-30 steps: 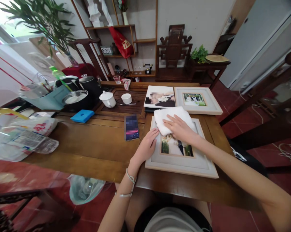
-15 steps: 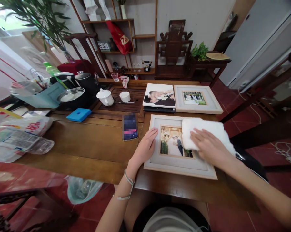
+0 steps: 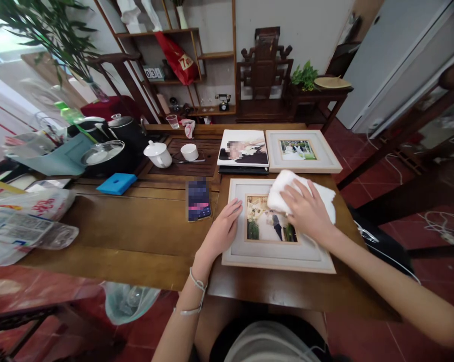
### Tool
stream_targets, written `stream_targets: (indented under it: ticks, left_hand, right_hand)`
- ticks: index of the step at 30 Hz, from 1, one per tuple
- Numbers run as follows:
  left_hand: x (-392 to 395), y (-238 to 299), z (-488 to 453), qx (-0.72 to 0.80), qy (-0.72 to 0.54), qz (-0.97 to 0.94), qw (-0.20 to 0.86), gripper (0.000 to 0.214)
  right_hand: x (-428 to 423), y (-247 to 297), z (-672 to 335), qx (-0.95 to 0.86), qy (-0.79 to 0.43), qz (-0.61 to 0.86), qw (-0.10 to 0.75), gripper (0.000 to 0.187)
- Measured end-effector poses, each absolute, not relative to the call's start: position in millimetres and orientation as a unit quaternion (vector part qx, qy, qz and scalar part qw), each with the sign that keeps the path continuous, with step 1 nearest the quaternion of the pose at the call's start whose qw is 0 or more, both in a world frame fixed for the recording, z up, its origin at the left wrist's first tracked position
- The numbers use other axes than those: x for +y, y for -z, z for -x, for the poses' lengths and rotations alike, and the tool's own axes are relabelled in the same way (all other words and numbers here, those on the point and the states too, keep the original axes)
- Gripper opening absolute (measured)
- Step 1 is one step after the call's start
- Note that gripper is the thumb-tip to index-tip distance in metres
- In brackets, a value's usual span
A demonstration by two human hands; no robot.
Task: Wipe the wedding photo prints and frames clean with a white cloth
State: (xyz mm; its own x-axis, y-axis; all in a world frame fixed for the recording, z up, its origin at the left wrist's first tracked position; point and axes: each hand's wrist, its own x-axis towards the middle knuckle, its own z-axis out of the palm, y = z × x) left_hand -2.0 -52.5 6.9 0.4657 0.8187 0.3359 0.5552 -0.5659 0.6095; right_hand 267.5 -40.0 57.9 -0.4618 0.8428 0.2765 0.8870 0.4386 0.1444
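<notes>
A light wooden picture frame (image 3: 234, 251) with a wide pale mat lies flat near the table's front edge. The photo (image 3: 262, 226) inside it shows a couple. My left hand (image 3: 224, 227) rests on the frame's left side, its fingers stretched out flat over the rim. In my right hand (image 3: 306, 208) is a folded white towel (image 3: 280, 193), pressed against the upper right of the frame. The towel hides the photo's top right corner and part of the mat; its right end hangs past the frame's rim.
Behind lie a second framed photo (image 3: 327, 151) and a stack of picture panels (image 3: 244, 148). Left of the frame is a phone (image 3: 199, 201). Further left are a white teapot (image 3: 158, 154), a white cup (image 3: 190, 152), a blue block (image 3: 117, 183) and plastic bags (image 3: 49, 203).
My right hand has moved up and slightly left with the towel, which is now more bunched. My left hand keeps its place on the frame. The whole view has shifted a little.
</notes>
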Motion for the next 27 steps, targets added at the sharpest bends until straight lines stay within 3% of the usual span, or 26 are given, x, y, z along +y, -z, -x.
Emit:
stream_targets:
  ticks: [6, 16, 20, 27]
  left_hand:
    - [-52, -7, 2, 0.418, -0.313, -0.827, 0.209, 0.045]
    - [-54, -10, 0, 0.420, -0.310, -0.827, 0.211, 0.047]
    - [-53, -11, 1, 0.421, -0.304, -0.828, 0.213, 0.047]
    - [-52, -11, 1, 0.422, -0.307, -0.824, 0.219, 0.045]
  right_hand:
    - [-7, -65, -266, -0.850, 0.047, 0.523, 0.032, 0.063]
    - [-140, -70, -260, -0.924, -0.089, 0.371, 0.006, 0.075]
    - [-123, -61, -264, -0.925, -0.044, 0.377, 0.027, 0.077]
    - [-18, -59, -264, -0.856, 0.106, 0.505, 0.034, 0.066]
